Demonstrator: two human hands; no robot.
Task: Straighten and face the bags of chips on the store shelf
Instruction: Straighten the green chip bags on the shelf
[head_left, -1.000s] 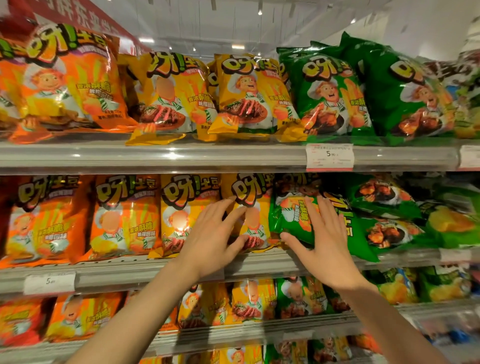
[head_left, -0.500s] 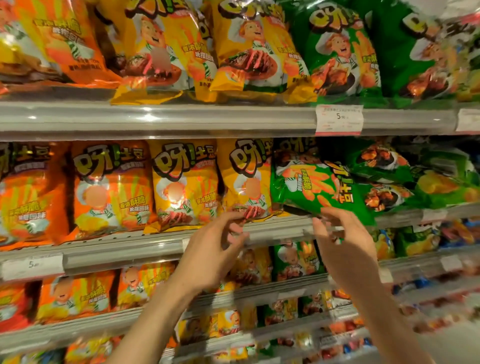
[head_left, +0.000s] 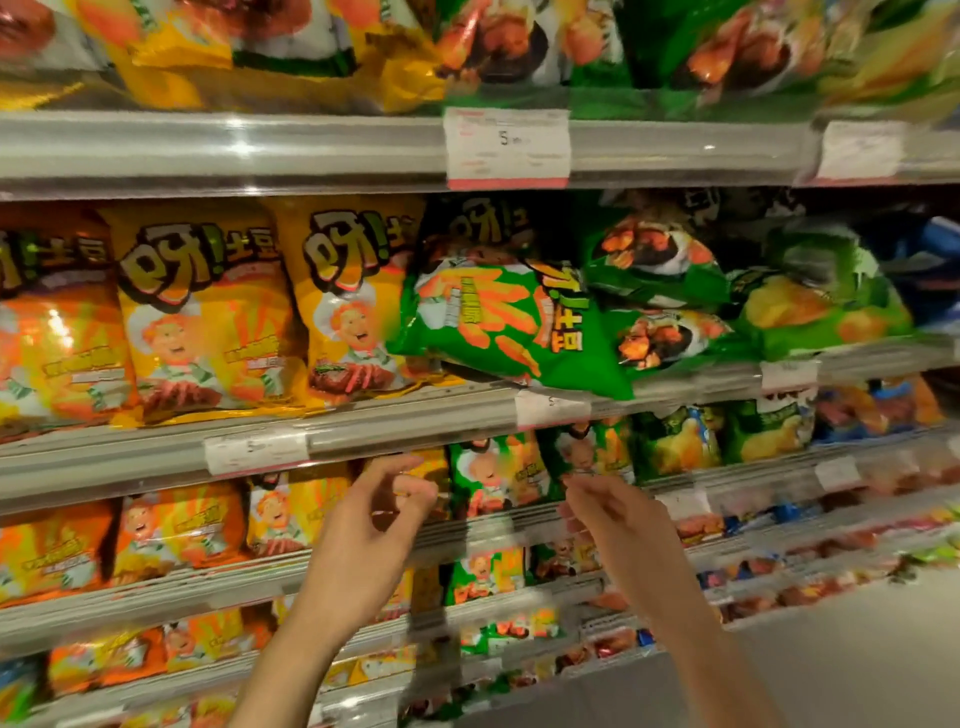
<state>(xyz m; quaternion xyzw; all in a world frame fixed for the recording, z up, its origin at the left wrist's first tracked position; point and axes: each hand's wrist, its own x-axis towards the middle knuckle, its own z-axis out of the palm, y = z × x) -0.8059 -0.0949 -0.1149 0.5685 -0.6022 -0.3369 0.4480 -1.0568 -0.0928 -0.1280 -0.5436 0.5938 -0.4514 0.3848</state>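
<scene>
Both hands are hanging free in front of the shelving, between grips, so the step in hand looks like a pause between one bag and another. The left hand (head_left: 363, 525) is hovering just below the grey metal shelf edge (head_left: 405, 421), its fingers (head_left: 410, 486) loosely curled with thumb and forefinger near each other, pinching nothing. The right hand (head_left: 618, 519) is hovering beside it, fingers relaxed and slightly apart, also holding nothing.

The thing most in need of work is the glossy green foil bag of chips lying on its side (head_left: 498, 327) on the middle shelf. It is tipping sideways, its printed logo is running vertically, and its lower corner is sticking out over the shelf lip, just above a white paper price label (head_left: 550, 408). It is leaning against the upright yellow foil bag with a cartoon chef (head_left: 353, 312) to its left, which is facing forward, as is the yellow bag beside that (head_left: 202, 312). Behind and to the right, more green bags (head_left: 660, 291) are lying heaped and askew.

The next move probably calls for raising both hands to the fallen green bag, gripping its two sides, turning it upright and pushing it back behind the lip. The foil looks slippery and air-filled, so a gentle squeeze should do.
</scene>
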